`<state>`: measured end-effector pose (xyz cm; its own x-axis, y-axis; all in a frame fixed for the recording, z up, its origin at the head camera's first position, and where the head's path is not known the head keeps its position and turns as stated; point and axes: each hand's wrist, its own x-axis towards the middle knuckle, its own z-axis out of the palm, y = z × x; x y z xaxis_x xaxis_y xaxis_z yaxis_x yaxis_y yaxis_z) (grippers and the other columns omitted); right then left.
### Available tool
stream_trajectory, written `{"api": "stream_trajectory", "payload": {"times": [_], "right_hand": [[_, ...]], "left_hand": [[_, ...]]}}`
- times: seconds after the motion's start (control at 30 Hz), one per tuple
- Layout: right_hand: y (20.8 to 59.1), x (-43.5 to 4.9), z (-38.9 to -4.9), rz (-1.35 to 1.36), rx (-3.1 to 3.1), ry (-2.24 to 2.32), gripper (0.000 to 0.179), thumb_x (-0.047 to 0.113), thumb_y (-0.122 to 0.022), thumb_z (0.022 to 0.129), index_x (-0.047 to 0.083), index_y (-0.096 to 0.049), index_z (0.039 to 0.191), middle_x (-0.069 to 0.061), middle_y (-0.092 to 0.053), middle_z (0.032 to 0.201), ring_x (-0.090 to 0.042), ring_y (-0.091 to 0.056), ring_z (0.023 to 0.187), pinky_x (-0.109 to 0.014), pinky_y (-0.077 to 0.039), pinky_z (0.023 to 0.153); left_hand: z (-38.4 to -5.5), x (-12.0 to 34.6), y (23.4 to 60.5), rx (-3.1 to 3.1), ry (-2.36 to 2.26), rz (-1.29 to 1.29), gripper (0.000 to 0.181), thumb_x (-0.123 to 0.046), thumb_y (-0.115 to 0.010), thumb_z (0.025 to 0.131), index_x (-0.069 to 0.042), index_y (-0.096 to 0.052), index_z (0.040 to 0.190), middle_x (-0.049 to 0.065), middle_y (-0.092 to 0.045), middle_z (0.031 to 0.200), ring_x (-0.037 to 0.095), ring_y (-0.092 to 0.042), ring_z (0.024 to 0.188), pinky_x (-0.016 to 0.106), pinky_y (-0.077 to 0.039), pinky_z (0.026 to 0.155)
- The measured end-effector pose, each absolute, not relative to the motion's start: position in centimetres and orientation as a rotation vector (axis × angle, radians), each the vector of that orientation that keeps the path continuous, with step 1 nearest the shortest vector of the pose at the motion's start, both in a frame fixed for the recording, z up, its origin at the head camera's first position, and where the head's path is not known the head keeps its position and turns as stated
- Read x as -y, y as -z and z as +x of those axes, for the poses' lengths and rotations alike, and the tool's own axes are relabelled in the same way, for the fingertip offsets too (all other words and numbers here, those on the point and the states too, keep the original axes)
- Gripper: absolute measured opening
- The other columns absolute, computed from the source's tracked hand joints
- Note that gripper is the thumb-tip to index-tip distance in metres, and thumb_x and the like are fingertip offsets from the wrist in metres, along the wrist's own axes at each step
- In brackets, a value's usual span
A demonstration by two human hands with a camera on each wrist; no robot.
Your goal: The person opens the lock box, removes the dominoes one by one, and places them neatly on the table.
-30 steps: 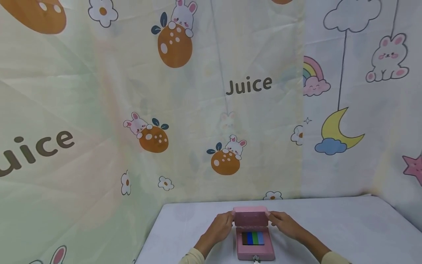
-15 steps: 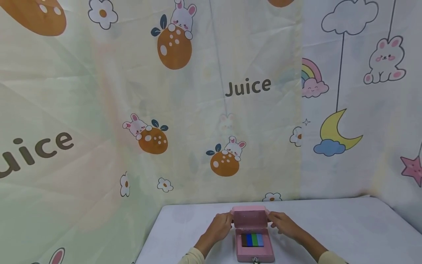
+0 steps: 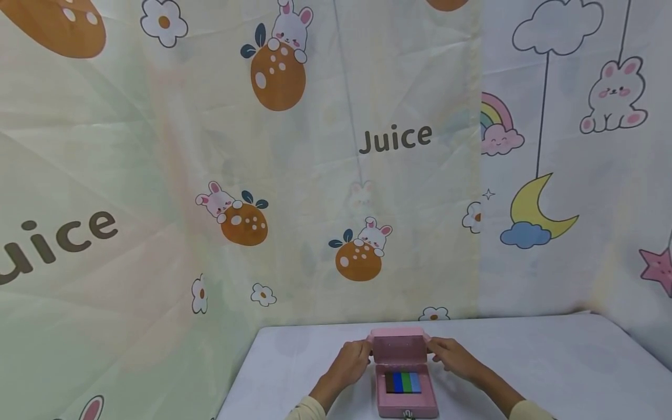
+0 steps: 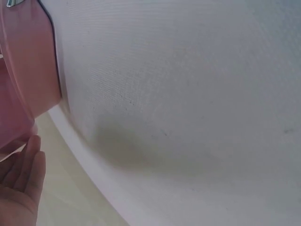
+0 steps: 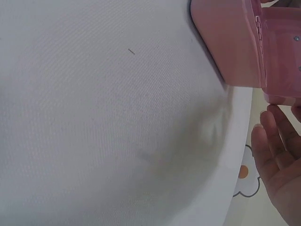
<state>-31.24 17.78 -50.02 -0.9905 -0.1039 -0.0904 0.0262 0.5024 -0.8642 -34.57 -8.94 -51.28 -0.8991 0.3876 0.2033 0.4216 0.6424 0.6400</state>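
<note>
A pink box (image 3: 406,402) with a metal clasp (image 3: 408,414) at its front stands on the table, its hinged lid (image 3: 399,350) raised. Inside lie several flat coloured strips (image 3: 403,382) side by side: brown, dark blue, green and light blue. My left hand (image 3: 350,361) holds the lid by its left side; in the left wrist view the fingertips (image 4: 34,143) meet the lid's edge. On the opposite side my right hand (image 3: 455,356) pinches the lid, its thumb at the edge and the other fingers (image 5: 265,127) stretched out behind.
A white table (image 3: 294,350) spreads to both sides of the box. Behind it hangs a printed fabric curtain (image 3: 315,175) with rabbits, oranges and flowers, reaching round to the left and right.
The view has tilted up slightly since a second ago, so everything sits a little lower. Both hands keep their places at the raised lid.
</note>
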Motion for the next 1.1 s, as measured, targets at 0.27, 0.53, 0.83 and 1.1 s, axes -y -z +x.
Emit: {"api": "stream_trajectory", "payload": {"times": [0.27,0.53,0.83,1.1], "right_hand": [[50.4,-18.6,-31.1,-0.175,-2.626,1.490,0.057,0.048,-0.040,0.098,-0.001,-0.060,0.119,-0.014,-0.064,0.109,-0.028,-0.060,0.093,-0.046,-0.051,0.070],[51.1,-19.6,-30.5,-0.349,-2.779,1.353,0.046,0.042,-0.049,0.096,0.002,-0.063,0.113,-0.009,-0.066,0.100,-0.021,-0.059,0.083,-0.035,-0.048,0.064],[51.0,-19.7,-29.8,-0.364,-2.853,1.339,0.035,0.038,-0.061,0.090,0.005,-0.067,0.101,-0.003,-0.065,0.086,-0.015,-0.054,0.070,-0.026,-0.045,0.056],[50.3,-18.9,-29.9,-0.589,-2.766,1.409,0.029,0.030,-0.059,0.093,0.003,-0.067,0.101,-0.006,-0.066,0.082,-0.016,-0.057,0.062,-0.027,-0.047,0.051]], "left_hand": [[-33.8,9.4,51.4,2.838,1.021,-0.690,0.063,-0.051,-0.024,0.101,-0.006,-0.068,0.093,-0.004,-0.062,0.079,0.007,-0.053,0.070,0.028,-0.044,0.062],[-32.7,9.9,51.7,2.954,1.002,-0.781,0.056,-0.050,-0.042,0.097,-0.003,-0.059,0.123,0.003,-0.067,0.105,0.012,-0.063,0.092,0.034,-0.052,0.077],[-31.8,9.9,51.6,3.077,0.990,-0.743,0.065,-0.047,-0.059,0.087,0.003,-0.053,0.128,0.011,-0.066,0.110,0.019,-0.064,0.094,0.039,-0.053,0.078],[-31.3,9.9,52.1,3.038,1.016,-0.844,0.064,-0.035,-0.065,0.083,0.007,-0.049,0.130,0.016,-0.065,0.112,0.016,-0.065,0.091,0.032,-0.053,0.075]]}}
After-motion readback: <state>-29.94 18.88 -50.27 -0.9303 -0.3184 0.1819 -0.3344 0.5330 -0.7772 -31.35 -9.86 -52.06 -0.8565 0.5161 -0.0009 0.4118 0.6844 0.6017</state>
